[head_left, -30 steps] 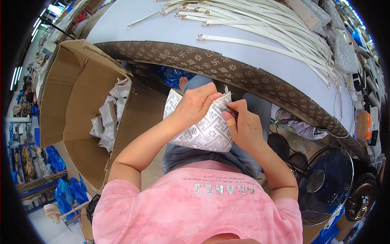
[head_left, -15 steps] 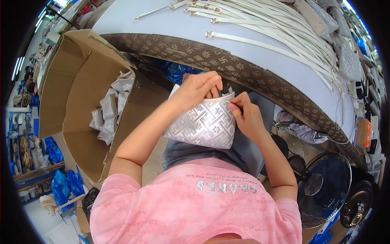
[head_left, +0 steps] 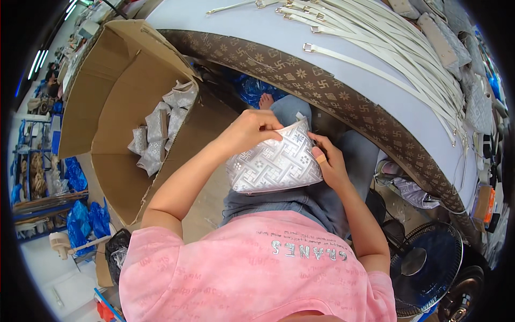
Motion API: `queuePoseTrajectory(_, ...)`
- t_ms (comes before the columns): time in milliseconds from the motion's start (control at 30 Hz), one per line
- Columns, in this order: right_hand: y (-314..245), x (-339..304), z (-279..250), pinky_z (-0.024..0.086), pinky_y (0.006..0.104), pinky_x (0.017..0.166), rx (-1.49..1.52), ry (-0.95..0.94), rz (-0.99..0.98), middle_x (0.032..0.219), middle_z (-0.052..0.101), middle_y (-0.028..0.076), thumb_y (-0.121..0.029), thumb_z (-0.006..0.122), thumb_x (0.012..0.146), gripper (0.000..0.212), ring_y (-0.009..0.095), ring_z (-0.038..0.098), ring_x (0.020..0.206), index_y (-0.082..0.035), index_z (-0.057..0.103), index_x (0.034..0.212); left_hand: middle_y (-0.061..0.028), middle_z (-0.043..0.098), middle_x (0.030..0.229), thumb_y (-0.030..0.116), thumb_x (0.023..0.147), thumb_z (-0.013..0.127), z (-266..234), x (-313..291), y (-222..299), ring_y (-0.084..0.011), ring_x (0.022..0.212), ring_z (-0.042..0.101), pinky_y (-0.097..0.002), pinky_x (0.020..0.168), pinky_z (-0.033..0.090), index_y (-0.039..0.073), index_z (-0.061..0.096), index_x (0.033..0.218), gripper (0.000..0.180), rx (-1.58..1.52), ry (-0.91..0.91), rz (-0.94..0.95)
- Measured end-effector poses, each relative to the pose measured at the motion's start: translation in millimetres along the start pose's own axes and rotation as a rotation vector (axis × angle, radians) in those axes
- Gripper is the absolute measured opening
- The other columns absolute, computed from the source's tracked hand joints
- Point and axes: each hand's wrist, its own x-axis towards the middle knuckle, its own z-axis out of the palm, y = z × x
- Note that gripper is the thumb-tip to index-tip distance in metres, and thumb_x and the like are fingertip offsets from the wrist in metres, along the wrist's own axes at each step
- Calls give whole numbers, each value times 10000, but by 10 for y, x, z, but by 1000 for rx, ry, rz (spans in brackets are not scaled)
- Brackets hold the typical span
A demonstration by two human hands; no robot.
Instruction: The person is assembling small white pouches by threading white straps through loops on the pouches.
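A silvery-white patterned bag (head_left: 276, 163) rests over my lap, its top edge tilted up toward the right. My left hand (head_left: 251, 130) pinches that top edge between thumb and fingers. At the bag's upper right corner, my right hand (head_left: 330, 160) grips the side edge, with a tan bandage around its thumb. A small pale tab sticks up at this corner. The inside of the bag is hidden from me.
An open cardboard box (head_left: 120, 102) at the left holds several similar silvery bags (head_left: 156, 134). Ahead curves a white-topped table (head_left: 257, 27) with many white buckled straps (head_left: 370, 61). A black fan (head_left: 426, 265) stands at the lower right.
My left hand has come out of the bag's opening and now pinches its rim. My right hand has shifted slightly down the side. The view has turned somewhat.
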Motion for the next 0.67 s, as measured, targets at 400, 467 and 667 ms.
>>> queuePoseTrajectory(400, 3, 3, -31, 471, 280, 814, -64, -39, 71, 1002, 650, 108, -136, 605, 967, 361, 159, 590, 884, -15, 583, 1306, -90, 632, 776, 137, 856, 742, -6, -7, -67, -201, 646, 609, -304, 581, 479, 7, 680, 915, 156, -37, 383, -120)
queuePoseTrajectory(467, 3, -2, -22, 493, 300, 849, -63, -39, 87, 1061, 687, 143, -152, 626, 962, 370, 187, 639, 924, -16, 585, 1304, -96, 635, 777, 146, 865, 737, -70, -69, -46, -221, 653, 607, -310, 584, 479, 11, 688, 949, 166, -85, 241, 19)
queuePoseTrajectory(667, 18, -5, -36, 484, 370, 942, -163, -40, -4, 1211, 659, 198, -186, 628, 961, 379, 301, 643, 1067, -63, 586, 1317, -71, 665, 829, 172, 898, 727, -5, -98, -24, -176, 718, 616, -314, 630, 495, 37, 686, 1126, 268, 322, 186, 263)
